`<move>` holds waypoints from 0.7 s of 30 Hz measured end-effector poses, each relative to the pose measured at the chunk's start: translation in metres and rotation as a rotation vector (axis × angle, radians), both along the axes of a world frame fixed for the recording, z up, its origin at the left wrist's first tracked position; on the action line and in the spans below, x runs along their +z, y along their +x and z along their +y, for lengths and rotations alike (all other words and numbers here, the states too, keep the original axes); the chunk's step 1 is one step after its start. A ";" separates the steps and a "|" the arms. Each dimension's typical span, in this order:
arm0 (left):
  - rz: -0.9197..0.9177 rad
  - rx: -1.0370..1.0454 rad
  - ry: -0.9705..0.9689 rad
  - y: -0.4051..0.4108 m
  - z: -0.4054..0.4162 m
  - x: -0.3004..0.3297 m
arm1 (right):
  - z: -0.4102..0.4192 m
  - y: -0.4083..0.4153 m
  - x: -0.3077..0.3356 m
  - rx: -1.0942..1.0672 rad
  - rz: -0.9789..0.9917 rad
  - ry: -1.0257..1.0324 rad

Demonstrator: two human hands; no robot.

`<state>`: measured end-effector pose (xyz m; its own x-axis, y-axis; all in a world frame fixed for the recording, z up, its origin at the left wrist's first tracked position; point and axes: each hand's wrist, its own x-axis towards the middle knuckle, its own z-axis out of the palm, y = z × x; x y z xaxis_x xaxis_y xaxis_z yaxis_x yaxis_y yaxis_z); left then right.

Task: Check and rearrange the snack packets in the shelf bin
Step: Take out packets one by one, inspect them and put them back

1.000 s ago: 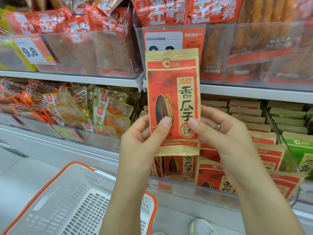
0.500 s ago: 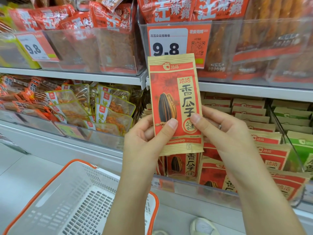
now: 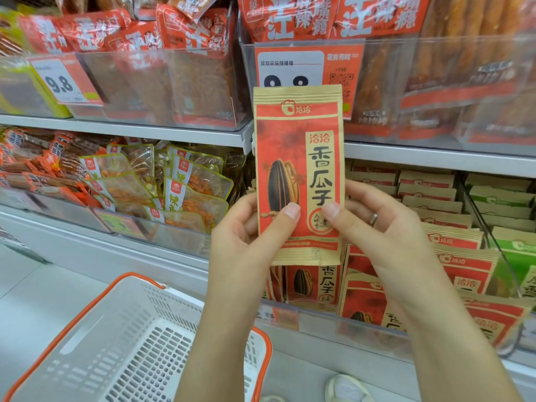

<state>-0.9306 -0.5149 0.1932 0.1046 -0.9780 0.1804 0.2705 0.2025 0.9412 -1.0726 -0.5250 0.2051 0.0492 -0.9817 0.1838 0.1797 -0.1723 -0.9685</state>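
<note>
Left hand (image 3: 246,242) and right hand (image 3: 385,236) pinch the flat red-and-tan paper seed packet (image 3: 298,158) low; likely light, crinkly, best held by its edges.

packet (image 3: 298,175) before shelf bin (image 3: 377,326) (basket (image 3: 121,343) left)

Count: two hands (image 3: 246,236) (image 3: 385,227); one upright red-and-tan sunflower-seed packet (image 3: 298,158); one white plastic basket with orange rim (image 3: 87,329), lower left; two red-and-white price tags (image 3: 65,79) (image 3: 307,68), upper frame.
</note>
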 end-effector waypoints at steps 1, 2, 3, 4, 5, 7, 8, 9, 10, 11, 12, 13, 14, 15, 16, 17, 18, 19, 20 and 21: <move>0.002 -0.007 -0.002 0.001 0.000 0.000 | 0.000 0.000 0.000 -0.006 -0.020 -0.003; 0.005 -0.016 -0.004 0.002 0.000 -0.001 | 0.001 0.000 0.001 -0.006 -0.034 -0.004; 0.007 -0.023 -0.003 0.003 0.000 -0.002 | 0.001 0.000 0.002 -0.001 -0.043 -0.003; 0.007 -0.028 -0.002 0.004 0.000 -0.002 | 0.002 0.000 0.003 0.003 -0.051 -0.001; 0.004 -0.032 0.001 0.005 0.000 -0.002 | 0.002 0.000 0.003 0.005 -0.062 0.001; -0.027 -0.039 -0.003 0.006 0.000 -0.003 | 0.002 0.001 0.004 0.001 -0.084 -0.002; -0.048 -0.044 -0.008 0.006 0.000 -0.004 | 0.002 0.002 0.003 -0.007 -0.094 -0.006; -0.070 -0.049 -0.010 0.006 0.000 -0.004 | 0.002 0.002 0.003 -0.018 -0.104 -0.008; -0.089 -0.056 -0.012 0.006 0.000 -0.005 | 0.002 0.002 0.002 -0.028 -0.115 -0.008; -0.102 -0.063 -0.013 0.005 0.000 -0.005 | 0.002 0.002 0.002 -0.037 -0.127 -0.009; -0.111 -0.063 -0.016 0.004 0.000 -0.005 | 0.002 0.002 0.001 -0.052 -0.134 -0.014; -0.132 -0.043 -0.031 0.003 0.000 -0.005 | 0.002 0.001 0.001 -0.075 -0.137 -0.024; -0.181 0.003 -0.062 0.003 -0.001 -0.007 | 0.001 0.001 0.000 -0.105 -0.132 -0.037; -0.257 0.062 -0.097 0.003 -0.002 -0.008 | 0.001 0.002 0.000 -0.140 -0.123 -0.048; -0.339 0.111 -0.124 0.003 -0.002 -0.010 | 0.001 0.002 -0.001 -0.174 -0.111 -0.057; -0.412 0.130 -0.138 0.002 -0.002 -0.011 | 0.001 0.002 -0.001 -0.205 -0.100 -0.066; -0.476 0.115 -0.141 0.000 -0.001 -0.011 | 0.000 0.003 -0.003 -0.232 -0.085 -0.076; -0.540 0.085 -0.140 -0.002 0.001 -0.012 | 0.000 0.003 -0.004 -0.250 -0.068 -0.083; -0.601 0.065 -0.141 -0.005 0.002 -0.012 | 0.000 0.004 -0.004 -0.259 -0.050 -0.087; -0.654 0.065 -0.146 -0.008 0.002 -0.012 | 0.000 0.004 -0.004 -0.254 -0.034 -0.086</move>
<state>-0.9384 -0.5130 0.1807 -0.0133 -0.9341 0.3567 -0.3628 0.3369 0.8688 -1.0685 -0.5250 0.2010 -0.2040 -0.9425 0.2646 0.1527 -0.2976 -0.9424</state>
